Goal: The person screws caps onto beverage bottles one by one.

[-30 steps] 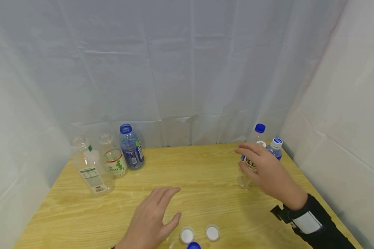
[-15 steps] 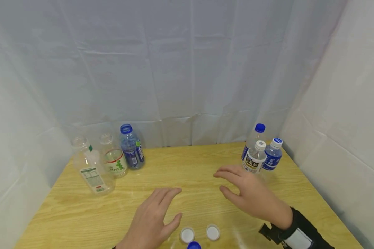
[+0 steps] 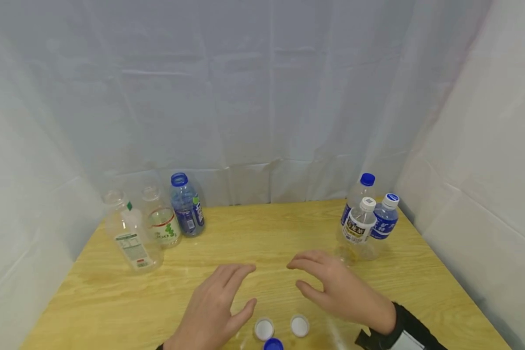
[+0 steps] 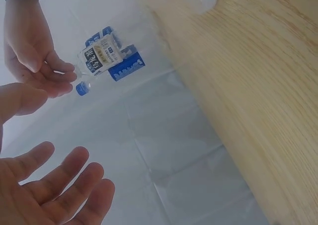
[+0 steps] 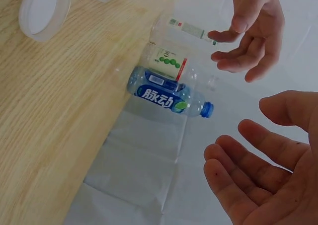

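While the fingers of both hands lie loose and apart over the pale yellow wood-grained counter (image 3: 262, 231), we see the left hand (image 3: 212, 311) reaching in from the near edge, its thumb held away from its forefinger with a gap between. Opposite it we see the right hand (image 3: 339, 287), a black band (image 3: 409, 328) round its wrist, its slightly bent fingers likewise parted from its thumb.

Between the two hands, close to us, lie a round white plastic cap (image 3: 264, 329) by the left thumb, a second round white plastic cap (image 3: 299, 325) to its right, and a round blue plastic cap (image 3: 273, 344) just in front of them, cut by the lower edge of the head view.

At the back left of the counter we find three open-mouthed bottles standing in a close row: a large clear plastic bottle (image 3: 133, 238), a clear plastic bottle with a red-banded label (image 3: 166, 227) and a blue-tinted plastic bottle (image 3: 186, 206).

To the right, just beyond the right hand, we count three capped ones: a clear plastic bottle with a white cap (image 3: 358, 226) in front, a blue-capped clear plastic bottle (image 3: 353, 196) partly hidden behind it, and a blue-labelled plastic bottle (image 3: 383, 223) beside them; whether these touch, we cannot tell
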Demonstrator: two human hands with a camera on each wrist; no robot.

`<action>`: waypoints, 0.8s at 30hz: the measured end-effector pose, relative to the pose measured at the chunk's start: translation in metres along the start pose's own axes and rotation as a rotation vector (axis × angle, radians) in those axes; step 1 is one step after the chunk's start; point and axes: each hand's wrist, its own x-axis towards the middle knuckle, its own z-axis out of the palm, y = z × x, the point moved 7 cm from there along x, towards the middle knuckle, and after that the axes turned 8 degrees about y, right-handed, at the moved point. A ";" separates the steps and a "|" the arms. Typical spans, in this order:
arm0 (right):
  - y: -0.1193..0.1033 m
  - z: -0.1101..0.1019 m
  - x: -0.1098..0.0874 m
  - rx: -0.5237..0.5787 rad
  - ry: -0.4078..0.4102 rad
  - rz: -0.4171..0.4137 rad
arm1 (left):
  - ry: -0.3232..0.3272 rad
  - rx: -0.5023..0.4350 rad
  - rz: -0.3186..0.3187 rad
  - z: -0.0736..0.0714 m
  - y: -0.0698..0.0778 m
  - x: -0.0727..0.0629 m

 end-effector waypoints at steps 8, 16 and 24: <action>0.001 0.009 -0.001 0.048 -0.017 0.009 | 0.049 0.047 -0.034 -0.017 -0.024 0.005; 0.006 0.010 -0.013 0.056 -0.069 0.081 | 0.194 0.136 -0.044 -0.048 -0.062 0.014; 0.007 0.014 -0.008 0.012 -0.077 0.063 | 0.504 0.219 -0.252 -0.100 -0.110 0.007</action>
